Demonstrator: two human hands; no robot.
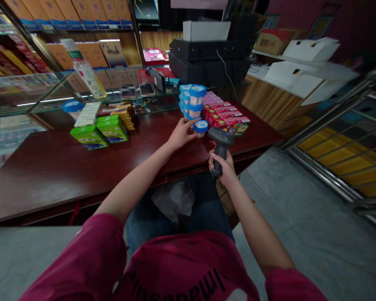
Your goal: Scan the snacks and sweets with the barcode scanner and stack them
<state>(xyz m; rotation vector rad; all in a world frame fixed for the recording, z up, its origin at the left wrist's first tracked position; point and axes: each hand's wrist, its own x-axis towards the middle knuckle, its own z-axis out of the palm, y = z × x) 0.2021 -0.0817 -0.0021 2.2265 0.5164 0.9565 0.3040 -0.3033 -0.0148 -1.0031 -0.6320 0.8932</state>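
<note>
My right hand (224, 166) is wrapped round the handle of a dark grey barcode scanner (221, 137), its head raised over the table's front edge. At the left of the scanner, my left hand (182, 134) has thumb and fingers round the near side of a small blue-lidded tub (201, 126). That tub stands upright on the dark red table (150, 146). Just behind it, several similar tubs (195, 95) are stacked. A row of red and pink boxes (227, 117) lies to their right.
Green packs (113, 128), a white box (87, 113), brown-gold sachets (123, 113) and another blue-lidded tub (72, 107) sit on the left. A tall bottle (84, 71) stands on the glass counter. Black machines (209, 56) are behind; a metal rail (326, 175) rises at right.
</note>
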